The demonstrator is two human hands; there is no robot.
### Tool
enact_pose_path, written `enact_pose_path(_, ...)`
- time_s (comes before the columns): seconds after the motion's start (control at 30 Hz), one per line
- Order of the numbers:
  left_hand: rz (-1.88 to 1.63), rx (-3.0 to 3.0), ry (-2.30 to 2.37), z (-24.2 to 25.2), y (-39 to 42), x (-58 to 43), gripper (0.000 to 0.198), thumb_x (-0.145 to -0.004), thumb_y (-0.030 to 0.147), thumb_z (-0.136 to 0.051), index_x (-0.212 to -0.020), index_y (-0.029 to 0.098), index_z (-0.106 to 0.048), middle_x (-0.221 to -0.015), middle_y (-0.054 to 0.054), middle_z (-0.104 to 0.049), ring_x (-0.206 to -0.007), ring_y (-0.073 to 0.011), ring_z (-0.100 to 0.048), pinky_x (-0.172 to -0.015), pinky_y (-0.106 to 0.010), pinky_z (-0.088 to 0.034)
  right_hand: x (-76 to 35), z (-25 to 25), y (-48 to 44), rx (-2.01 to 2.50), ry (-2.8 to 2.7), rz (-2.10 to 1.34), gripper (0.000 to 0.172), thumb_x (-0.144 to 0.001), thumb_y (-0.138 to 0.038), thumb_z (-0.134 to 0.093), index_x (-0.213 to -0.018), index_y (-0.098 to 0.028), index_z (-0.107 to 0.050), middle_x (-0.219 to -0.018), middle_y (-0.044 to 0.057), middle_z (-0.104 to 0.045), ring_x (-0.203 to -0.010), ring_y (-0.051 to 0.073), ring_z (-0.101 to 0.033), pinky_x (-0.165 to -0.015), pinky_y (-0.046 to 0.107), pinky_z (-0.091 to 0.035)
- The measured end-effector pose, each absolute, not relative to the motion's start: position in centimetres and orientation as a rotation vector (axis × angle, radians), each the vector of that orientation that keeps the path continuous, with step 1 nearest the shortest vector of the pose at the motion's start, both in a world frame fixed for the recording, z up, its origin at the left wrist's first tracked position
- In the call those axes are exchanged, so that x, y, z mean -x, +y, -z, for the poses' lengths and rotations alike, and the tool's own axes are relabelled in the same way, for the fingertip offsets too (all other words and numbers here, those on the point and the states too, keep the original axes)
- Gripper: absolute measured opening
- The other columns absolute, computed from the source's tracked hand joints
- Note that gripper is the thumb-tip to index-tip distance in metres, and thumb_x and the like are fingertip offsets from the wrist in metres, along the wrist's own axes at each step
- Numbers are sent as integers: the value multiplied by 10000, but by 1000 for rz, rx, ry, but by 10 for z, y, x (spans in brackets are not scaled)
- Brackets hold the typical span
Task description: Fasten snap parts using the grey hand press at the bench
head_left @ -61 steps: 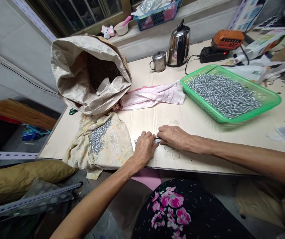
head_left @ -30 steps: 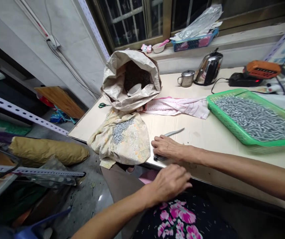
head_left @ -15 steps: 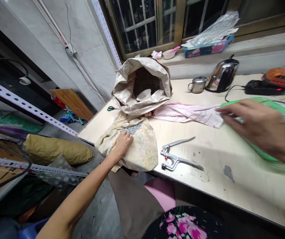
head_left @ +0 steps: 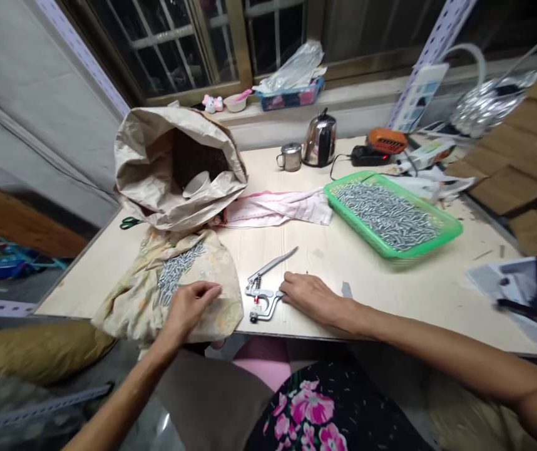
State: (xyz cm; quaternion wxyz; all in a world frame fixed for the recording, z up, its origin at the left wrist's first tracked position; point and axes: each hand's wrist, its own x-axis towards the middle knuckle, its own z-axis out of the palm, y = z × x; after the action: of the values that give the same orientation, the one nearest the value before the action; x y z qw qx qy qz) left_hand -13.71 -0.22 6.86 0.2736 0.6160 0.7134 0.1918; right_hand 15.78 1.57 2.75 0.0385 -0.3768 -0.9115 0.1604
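Note:
My left hand (head_left: 190,307) rests on a pale flowered cloth (head_left: 151,294) at the table's near left edge, fingers curled together as if pinching; what they hold is too small to make out. A small heap of metal pins (head_left: 174,269) lies on the cloth just above that hand. My right hand (head_left: 308,295) lies on the table with fingers curled over the lower handle of silver press pliers (head_left: 263,285), whose upper handle sticks up and right. A green basket (head_left: 442,233) full of metal pins stands to the right.
A big paper sack (head_left: 146,169) with a white cup (head_left: 196,184) inside stands at the back left, green scissors (head_left: 130,222) beside it. A pink cloth (head_left: 273,210), kettle (head_left: 320,143), steel mug (head_left: 291,156) and orange charger (head_left: 387,140) lie farther back. Cardboard boxes (head_left: 522,163) are stacked at right.
My right hand came back from the green basket down to the pliers' handle. My left hand slid from the pin heap toward the cloth's near edge. The camera view swung right.

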Motion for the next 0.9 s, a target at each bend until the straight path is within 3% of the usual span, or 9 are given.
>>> enact_pose_path(0.17, -674, -1203, 1728, -49, -34, 79, 438, -696, 567, -659, -813, 151, -737, -633, -15, -651, -570, -151, -571, -541, -252, -464, -164, -7, 15, 1032, -2705, -351, 198, -1020, -213, -403, -894, -166, -549, -902, 52, -554, -717, 157, -477, -600, 288, -290)
enact_pose_path(0.53, -607, -1442, 1799, -32, -37, 64, 304, -783, 438, -598, -767, 169, -739, -787, -45, -659, -670, -160, -596, -492, -222, -469, -165, -9, 7, 983, -2671, -240, 224, -1008, -149, -380, -864, -164, -550, -842, 48, -553, -665, 151, -432, -574, 304, -247)
enact_pose_path(0.9, -259, -1325, 1689, -26, -17, 79, 376, -707, 507, -622, -625, 140, -634, -481, 43, -392, -463, -106, -434, -474, -235, -403, -163, -2, 11, 1001, -2690, -299, 215, -1003, -172, -379, -869, -171, -547, -858, 54, -576, -682, 157, -444, -567, 298, -238)
